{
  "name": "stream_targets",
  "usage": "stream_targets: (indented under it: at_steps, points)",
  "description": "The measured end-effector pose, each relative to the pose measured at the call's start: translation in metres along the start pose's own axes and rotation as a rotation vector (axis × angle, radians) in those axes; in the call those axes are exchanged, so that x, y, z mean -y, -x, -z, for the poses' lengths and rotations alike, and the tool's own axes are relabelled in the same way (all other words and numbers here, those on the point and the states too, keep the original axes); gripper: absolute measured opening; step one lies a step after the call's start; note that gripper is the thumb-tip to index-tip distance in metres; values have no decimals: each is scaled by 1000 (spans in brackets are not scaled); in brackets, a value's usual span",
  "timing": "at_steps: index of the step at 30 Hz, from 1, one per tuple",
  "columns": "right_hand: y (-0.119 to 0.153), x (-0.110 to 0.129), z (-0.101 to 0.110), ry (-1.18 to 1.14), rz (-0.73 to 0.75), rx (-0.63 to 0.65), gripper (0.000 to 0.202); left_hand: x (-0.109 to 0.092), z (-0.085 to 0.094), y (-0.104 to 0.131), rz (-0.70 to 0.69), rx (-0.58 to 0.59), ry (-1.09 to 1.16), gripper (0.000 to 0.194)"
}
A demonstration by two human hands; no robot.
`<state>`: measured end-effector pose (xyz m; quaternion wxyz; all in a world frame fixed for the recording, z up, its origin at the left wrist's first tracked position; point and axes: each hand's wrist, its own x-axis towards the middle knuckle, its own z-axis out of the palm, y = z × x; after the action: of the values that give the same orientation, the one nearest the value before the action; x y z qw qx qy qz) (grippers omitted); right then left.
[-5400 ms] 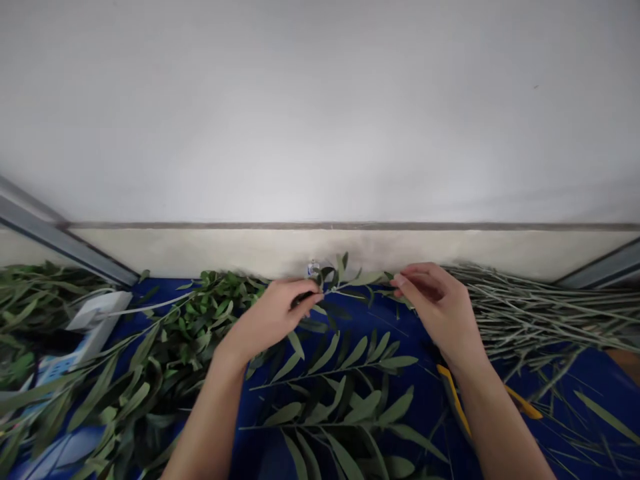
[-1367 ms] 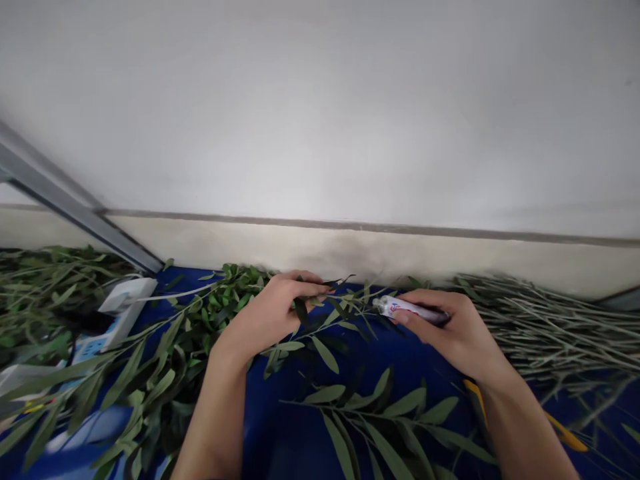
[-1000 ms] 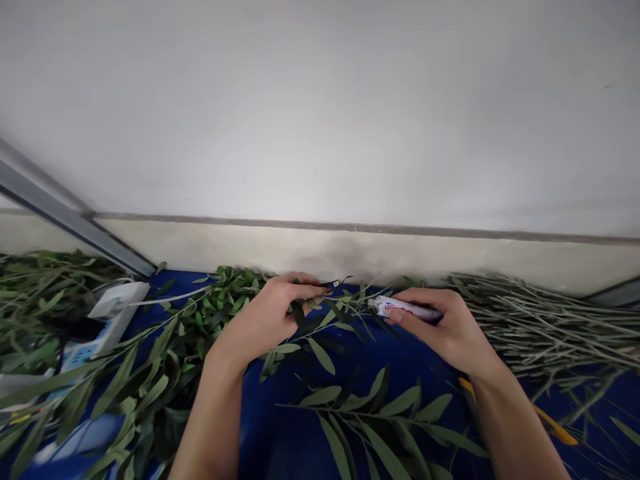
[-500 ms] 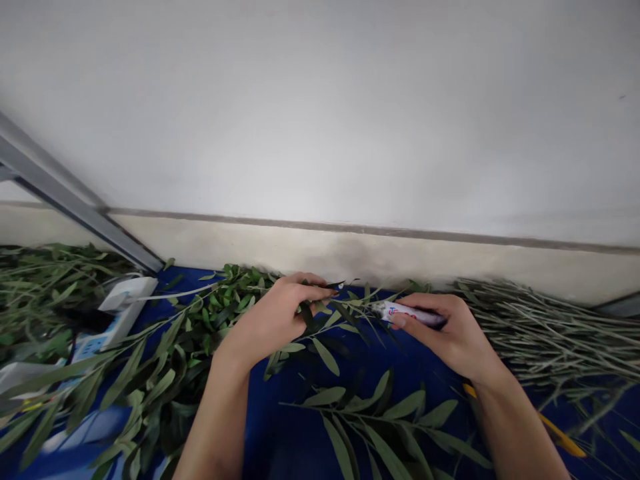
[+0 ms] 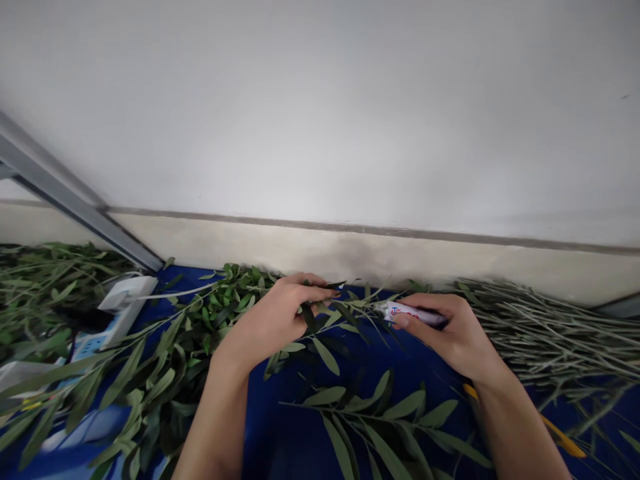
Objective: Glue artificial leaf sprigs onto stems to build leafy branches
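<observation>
My left hand point(image 5: 285, 310) is closed in a pinch on a leafy olive-like branch point(image 5: 327, 353) at the middle of the table, with dark leaves between and around its fingers. My right hand point(image 5: 450, 333) grips a small white tube point(image 5: 407, 313) with red and blue print between thumb and fingers. The tube's silvery end points left and sits against the stem, though I cannot tell if it touches. Just below the hands, a separate leafy sprig point(image 5: 380, 420) lies on the blue tabletop point(image 5: 280, 420).
Leafy branches point(image 5: 165, 373) heap up on the left, beside a white power strip point(image 5: 125, 313) with plugs. Bare stems point(image 5: 545, 327) are piled on the right. A yellow-handled thing point(image 5: 563, 437) lies partly under my right forearm. A pale wall point(image 5: 320, 240) closes off the back.
The white tube has shifted very slightly to the right in my right hand. My left hand stays in place on the branch.
</observation>
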<state>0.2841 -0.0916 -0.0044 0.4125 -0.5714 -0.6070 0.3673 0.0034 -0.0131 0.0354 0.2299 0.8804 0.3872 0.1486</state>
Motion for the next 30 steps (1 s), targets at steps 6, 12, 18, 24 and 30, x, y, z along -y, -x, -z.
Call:
stream_targets:
  at_steps: [6,12,18,24,30]
  points:
    - [1,1,0,-6,-16,-9,39,-5,1,0,-12,4,-3,32]
    - [1,2,0,-23,-17,-22,37,-5,0,-2,-10,8,4,33]
    - [1,2,0,-58,-50,7,38,-1,0,0,-8,2,10,35]
    - [-1,-3,0,-65,-38,44,38,1,1,3,-15,-21,31,37]
    - [1,1,3,-170,-23,23,34,4,2,4,-5,-27,14,37]
